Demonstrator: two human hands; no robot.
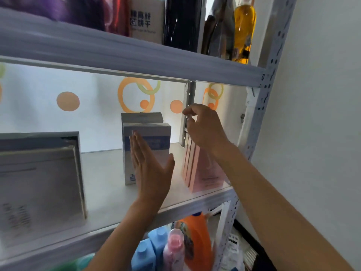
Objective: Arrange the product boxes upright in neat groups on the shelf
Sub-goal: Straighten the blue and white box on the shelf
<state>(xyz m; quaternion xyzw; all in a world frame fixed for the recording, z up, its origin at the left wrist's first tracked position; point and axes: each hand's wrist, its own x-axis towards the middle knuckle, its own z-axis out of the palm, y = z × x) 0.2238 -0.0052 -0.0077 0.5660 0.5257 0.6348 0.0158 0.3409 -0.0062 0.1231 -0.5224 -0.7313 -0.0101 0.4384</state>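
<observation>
On the white middle shelf (109, 194) two pale blue-and-white boxes (150, 133) stand upright, one behind the other. My left hand (148, 165) lies flat and open against the front one, fingers straight. To the right stands a group of pink boxes (203, 173), upright, at the shelf's right end. My right hand (205, 128) hovers over their tops, fingers curled, holding nothing that I can see. A large silver-grey box (39, 184) stands at the left front of the shelf.
The upper shelf edge (136, 55) hangs close above, carrying a carton, dark packages and a bottle of yellow oil (244, 26). A perforated metal post (259, 114) bounds the right side. Below are an orange detergent jug (197, 241), blue bottles and a pink bottle.
</observation>
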